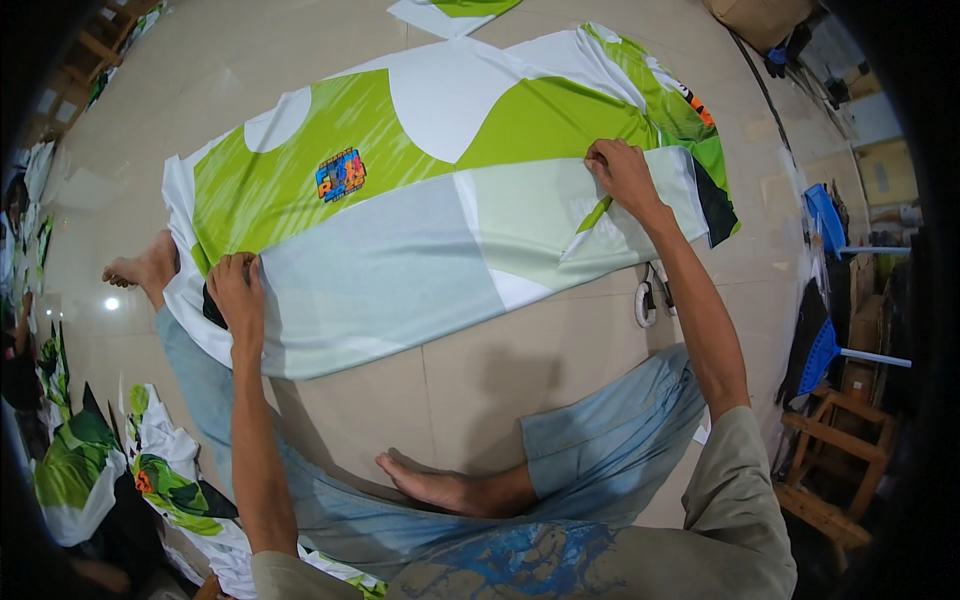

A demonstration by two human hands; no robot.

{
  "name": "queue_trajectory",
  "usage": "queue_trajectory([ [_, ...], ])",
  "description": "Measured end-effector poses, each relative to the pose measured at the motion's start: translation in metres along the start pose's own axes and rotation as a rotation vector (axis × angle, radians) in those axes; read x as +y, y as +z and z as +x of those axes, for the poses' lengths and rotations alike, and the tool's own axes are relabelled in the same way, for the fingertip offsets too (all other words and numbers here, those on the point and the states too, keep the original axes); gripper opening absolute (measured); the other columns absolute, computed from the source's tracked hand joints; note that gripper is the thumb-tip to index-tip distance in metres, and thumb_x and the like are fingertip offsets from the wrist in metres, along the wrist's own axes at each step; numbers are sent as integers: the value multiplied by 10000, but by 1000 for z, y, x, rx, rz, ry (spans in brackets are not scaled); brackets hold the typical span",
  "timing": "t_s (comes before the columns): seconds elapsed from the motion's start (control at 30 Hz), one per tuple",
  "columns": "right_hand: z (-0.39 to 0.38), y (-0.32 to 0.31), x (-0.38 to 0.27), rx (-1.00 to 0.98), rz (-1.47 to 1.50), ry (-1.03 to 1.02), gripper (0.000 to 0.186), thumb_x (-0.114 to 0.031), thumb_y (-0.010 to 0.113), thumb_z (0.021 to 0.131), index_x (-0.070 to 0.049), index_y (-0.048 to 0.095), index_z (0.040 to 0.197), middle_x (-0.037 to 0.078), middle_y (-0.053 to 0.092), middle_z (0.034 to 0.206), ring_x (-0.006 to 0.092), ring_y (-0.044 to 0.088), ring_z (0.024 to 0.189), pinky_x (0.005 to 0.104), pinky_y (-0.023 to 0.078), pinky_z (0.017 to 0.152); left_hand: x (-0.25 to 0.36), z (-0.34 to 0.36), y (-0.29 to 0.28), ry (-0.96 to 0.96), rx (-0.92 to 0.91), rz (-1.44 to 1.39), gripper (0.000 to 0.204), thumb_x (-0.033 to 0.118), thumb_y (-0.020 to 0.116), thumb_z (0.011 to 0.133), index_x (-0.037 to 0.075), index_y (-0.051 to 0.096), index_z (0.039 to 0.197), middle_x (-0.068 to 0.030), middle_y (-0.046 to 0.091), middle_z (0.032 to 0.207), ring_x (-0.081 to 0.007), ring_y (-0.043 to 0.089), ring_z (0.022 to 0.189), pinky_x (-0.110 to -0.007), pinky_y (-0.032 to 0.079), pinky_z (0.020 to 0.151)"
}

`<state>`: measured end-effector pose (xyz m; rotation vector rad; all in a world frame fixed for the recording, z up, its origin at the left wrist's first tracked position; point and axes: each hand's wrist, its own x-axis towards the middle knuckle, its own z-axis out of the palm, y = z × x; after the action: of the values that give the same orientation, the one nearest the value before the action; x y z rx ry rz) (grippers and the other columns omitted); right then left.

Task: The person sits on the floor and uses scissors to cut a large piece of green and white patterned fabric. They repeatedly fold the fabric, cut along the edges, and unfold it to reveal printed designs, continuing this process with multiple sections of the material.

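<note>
A large sheet of lime-green and white printed fabric [428, 120] lies spread on the tiles before me, with a small colourful emblem [341, 175] on its left half. Its near part is folded over, so the pale reverse side [370, 265] faces up. At the left end of the fold my left hand [236, 290] is closed, fingers bent on the fabric's edge. My right hand [622, 175] pinches the folded edge further right, beside a small crease showing green. Scissors [647, 300] with whitish handles lie partly under the near edge, below my right forearm.
More printed fabric pieces [175, 460] lie heaped at the left, and another piece [455, 15] at the far edge. On the right are blue dustpans or brushes [822, 355] and a wooden stool [840, 450]. My bare feet rest on the tiled floor [450, 380].
</note>
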<state>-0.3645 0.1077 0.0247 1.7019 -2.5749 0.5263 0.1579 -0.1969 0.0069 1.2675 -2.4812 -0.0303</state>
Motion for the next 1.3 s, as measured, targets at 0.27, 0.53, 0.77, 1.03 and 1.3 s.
queue_trajectory([
  [0.27, 10, -2, 23, -45, -68, 40, 211, -136, 678, 876, -55, 622, 1063, 109, 648, 1040, 317, 596, 1009, 451, 441, 872, 5, 14, 8, 20, 29, -32, 224, 172, 656, 921, 46, 636, 1105, -117, 593, 1169, -325, 515, 1177, -473, 320, 1105],
  [0.53, -83, -1, -107, 42, 76, -160, 611, -294, 682, 899, -70, 465, 1425, 159, 399, 1519, 372, 373, 1397, 519, 291, 1151, 76, -72, -7, 44, -75, 30, 605, 313, 546, 994, 77, 363, 1521, -160, 249, 1619, -361, 162, 1511, -587, 78, 1197],
  [0.77, -145, 18, -145, -235, -16, -214, 794, -558, 553, 930, -78, 333, 1524, 173, 248, 1609, 390, 176, 1496, 592, 123, 1202, 102, -134, -6, -181, -179, 26, 692, 466, 456, 1022, 62, 289, 1558, -187, 191, 1637, -386, 113, 1517, -616, 39, 1183],
  [1.03, -159, 21, -144, -181, -49, -230, 809, -594, 534, 925, -74, 348, 1516, 164, 254, 1609, 364, 178, 1500, 588, 118, 1206, 111, -157, -12, -236, -142, 24, 695, 479, 437, 1027, 24, 316, 1539, -198, 203, 1631, -388, 129, 1514, -615, 56, 1185],
  [1.3, -164, 23, -143, -159, -61, -246, 810, -606, 507, 934, -74, 342, 1521, 165, 256, 1610, 357, 174, 1503, 581, 117, 1209, 124, -176, -21, -267, -126, 44, 704, 487, 407, 1036, 13, 289, 1542, -199, 209, 1628, -381, 147, 1512, -600, 53, 1192],
])
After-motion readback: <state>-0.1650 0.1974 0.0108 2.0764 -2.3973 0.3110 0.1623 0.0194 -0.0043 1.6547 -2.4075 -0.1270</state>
